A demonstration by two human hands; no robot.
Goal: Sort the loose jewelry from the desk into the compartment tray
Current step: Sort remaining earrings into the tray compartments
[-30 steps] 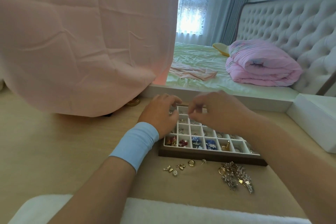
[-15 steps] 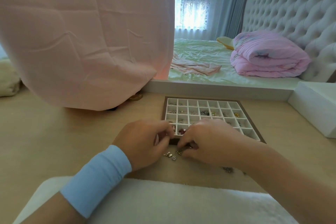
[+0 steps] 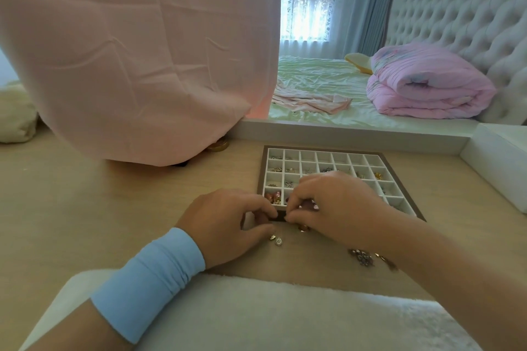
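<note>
Head view, only one available.

Compartment tray (image 3: pixel 370 157) flat on wooden desk (image 3: pixel 85 202), brown frame, white grid; small pieces visible in several cells of the middle rows and in near-left cell, far row mostly bare.

Left hand (image 3: pixel 228 225) resting on desk just in front of tray's near-left corner, blue wristband (image 3: pixel 148 268) on the wrist. Fingers curled, thumb and forefinger tips drawn close together at tray's front edge. Whether anything is pinched between them: cannot tell, too small.

Right hand (image 3: pixel 336 202) over tray's near edge, covering the near-centre cells. Fingertips bunched toward the left hand's, nearly touching them at the front rim. Held item, if any, hidden; cannot tell.

Loose jewelry on desk, in front of tray:
- two small earrings (image 3: pixel 276 239) just beside left thumb, touching or nearly touching each other;
- gold ring (image 3: pixel 303 227) tucked under right hand's fingers;
- tangled cluster of pieces (image 3: pixel 363 256) near right forearm, partly hidden by it.

White fuzzy pad (image 3: pixel 271 319) along near desk edge under both forearms. Pink cloth (image 3: pixel 137 60) draped over something at far left of desk. Mirror behind desk showing bed with folded pink quilt (image 3: pixel 427 85).
</note>
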